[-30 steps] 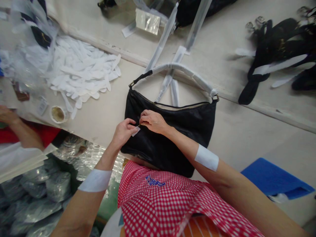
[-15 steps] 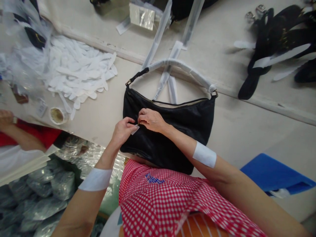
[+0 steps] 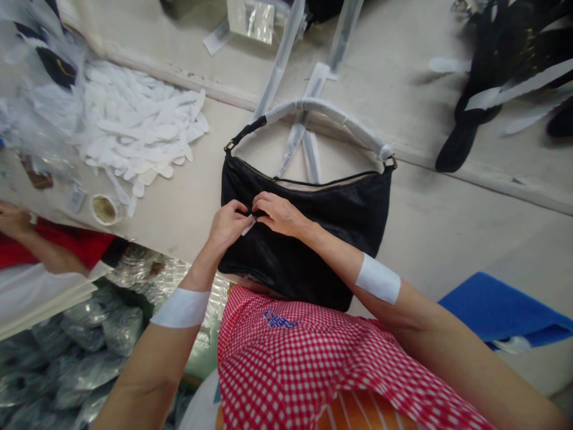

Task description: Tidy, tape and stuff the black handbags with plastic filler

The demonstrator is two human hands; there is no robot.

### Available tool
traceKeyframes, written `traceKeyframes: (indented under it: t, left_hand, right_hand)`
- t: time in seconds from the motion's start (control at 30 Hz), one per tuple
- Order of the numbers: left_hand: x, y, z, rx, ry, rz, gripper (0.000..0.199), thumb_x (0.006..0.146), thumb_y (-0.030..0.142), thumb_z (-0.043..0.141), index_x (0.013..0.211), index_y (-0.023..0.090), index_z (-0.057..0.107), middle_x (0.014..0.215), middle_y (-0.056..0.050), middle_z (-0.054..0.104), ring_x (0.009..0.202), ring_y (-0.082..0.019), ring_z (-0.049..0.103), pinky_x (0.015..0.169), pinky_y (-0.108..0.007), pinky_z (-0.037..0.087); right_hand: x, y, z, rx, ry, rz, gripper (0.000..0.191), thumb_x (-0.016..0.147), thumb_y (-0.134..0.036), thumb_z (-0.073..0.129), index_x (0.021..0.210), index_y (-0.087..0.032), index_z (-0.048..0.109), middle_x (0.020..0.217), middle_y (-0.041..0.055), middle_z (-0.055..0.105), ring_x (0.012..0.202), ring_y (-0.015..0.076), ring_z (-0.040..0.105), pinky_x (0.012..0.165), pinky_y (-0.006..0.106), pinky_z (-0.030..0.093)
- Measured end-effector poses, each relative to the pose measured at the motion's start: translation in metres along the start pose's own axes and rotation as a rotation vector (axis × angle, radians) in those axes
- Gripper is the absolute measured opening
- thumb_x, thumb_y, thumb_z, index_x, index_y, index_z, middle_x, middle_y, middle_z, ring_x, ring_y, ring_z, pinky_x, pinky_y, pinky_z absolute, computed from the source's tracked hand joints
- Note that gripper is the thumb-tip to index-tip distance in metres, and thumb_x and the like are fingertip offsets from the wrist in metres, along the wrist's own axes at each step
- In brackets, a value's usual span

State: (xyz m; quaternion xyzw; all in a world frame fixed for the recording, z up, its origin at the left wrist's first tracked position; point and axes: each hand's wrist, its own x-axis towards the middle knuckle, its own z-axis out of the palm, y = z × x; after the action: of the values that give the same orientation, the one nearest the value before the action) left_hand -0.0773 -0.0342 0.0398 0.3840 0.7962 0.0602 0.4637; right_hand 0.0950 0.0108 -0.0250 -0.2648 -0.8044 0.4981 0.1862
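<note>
A black shoulder bag (image 3: pixel 313 245) lies on the table against the checked apron, its handle (image 3: pixel 333 110) covered in white wrapping and arched away from me. Over the bag's left part, my left hand (image 3: pixel 229 224) pinches a small white slip (image 3: pixel 249 226). My right hand (image 3: pixel 281 214) meets it there, thumb and fingers closed together near the slip's upper end. Whatever my right fingertips hold is too small to make out. The bag's zipper (image 3: pixel 322 184) runs along its top edge.
Left of the bag lie a heap of white paper strips (image 3: pixel 138 119) and a tape roll (image 3: pixel 105 209). Black straps (image 3: pixel 478 101) lie at the upper right, a blue folder (image 3: pixel 501 307) at the right. A co-worker's hand (image 3: pixel 13 220) shows at the left edge.
My hands have drawn closer together over the bag and slightly up, and the white slip has moved a little to the right with my left hand. The camera view has shifted slightly.
</note>
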Motion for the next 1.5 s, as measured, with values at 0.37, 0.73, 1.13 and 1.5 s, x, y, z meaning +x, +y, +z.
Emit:
traceKeyframes:
  t: [0.37, 0.73, 1.13, 1.5]
  left_hand:
    - [0.019, 0.009, -0.004, 0.0, -0.186, -0.023, 0.028, 0.057, 0.014, 0.07, 0.08, 0.02, 0.053, 0.055, 0.006, 0.058, 0.052, -0.013, 0.053, 0.052, -0.022, 0.034]
    - [0.011, 0.019, -0.007, -0.083, -0.16, -0.056, 0.031, 0.061, 0.011, 0.068, 0.087, 0.02, 0.053, 0.052, 0.006, 0.06, 0.044, -0.011, 0.052, 0.044, -0.019, 0.032]
    - [-0.01, -0.005, 0.006, -0.277, -0.012, -0.074, 0.017, 0.069, 0.025, 0.073, 0.081, 0.016, 0.064, 0.066, 0.0, 0.068, 0.06, -0.015, 0.067, 0.051, -0.021, 0.053]
    - [-0.003, 0.004, 0.009, -0.277, -0.005, -0.106, 0.01, 0.069, 0.02, 0.073, 0.07, 0.013, 0.066, 0.056, 0.0, 0.065, 0.053, -0.013, 0.065, 0.048, -0.019, 0.052]
  right_hand:
    - [-0.005, -0.006, 0.001, 0.011, 0.009, -0.046, 0.032, 0.086, -0.014, 0.063, 0.118, -0.017, 0.067, 0.126, 0.0114, 0.058, 0.108, 0.0222, 0.054, 0.097, 0.037, 0.045]
    - [0.012, -0.023, 0.0, -0.086, -0.016, 0.262, 0.022, 0.088, -0.01, 0.055, 0.093, -0.019, 0.075, 0.11, 0.0066, 0.066, 0.096, 0.0198, 0.059, 0.077, 0.032, 0.041]
    - [0.015, -0.025, -0.005, -0.089, -0.015, 0.31, 0.022, 0.086, -0.012, 0.056, 0.092, -0.018, 0.076, 0.103, 0.0058, 0.068, 0.094, 0.0195, 0.06, 0.071, 0.03, 0.037]
    - [0.015, -0.027, -0.012, -0.114, -0.083, 0.318, 0.024, 0.089, -0.013, 0.053, 0.097, -0.018, 0.075, 0.106, 0.0069, 0.068, 0.096, 0.0203, 0.061, 0.074, 0.029, 0.04]
